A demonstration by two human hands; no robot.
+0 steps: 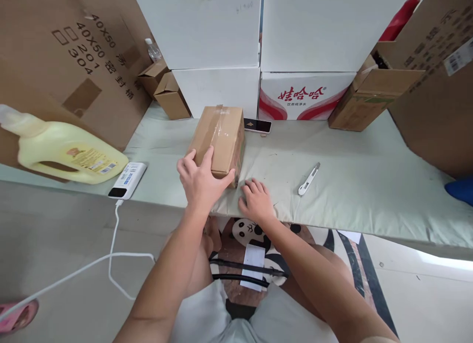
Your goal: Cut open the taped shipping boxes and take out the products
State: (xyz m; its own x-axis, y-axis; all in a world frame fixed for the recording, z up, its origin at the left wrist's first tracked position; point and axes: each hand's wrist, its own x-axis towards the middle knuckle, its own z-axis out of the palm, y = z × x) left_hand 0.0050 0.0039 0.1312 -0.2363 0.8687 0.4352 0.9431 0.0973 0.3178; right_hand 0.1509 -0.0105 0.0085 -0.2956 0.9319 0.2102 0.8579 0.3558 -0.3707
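Observation:
A taped brown cardboard box (218,131) stands on the cloth-covered bench in front of me. My left hand (203,178) grips its near end, with the thumb at the right corner and the fingers over the top and left side. Just right of the box, my right hand (255,200) rests on the cloth near the bench edge, holding nothing, its fingers apart and slightly bent. Farther right lies a white utility knife (309,179), touched by neither hand.
Behind the box lie a phone (257,125) and stacked white cartons (218,89). To the left are a yellow detergent bottle (74,148) and a white power bank (127,180) with a cable hanging off the bench. An opened small carton (364,99) stands at the back right.

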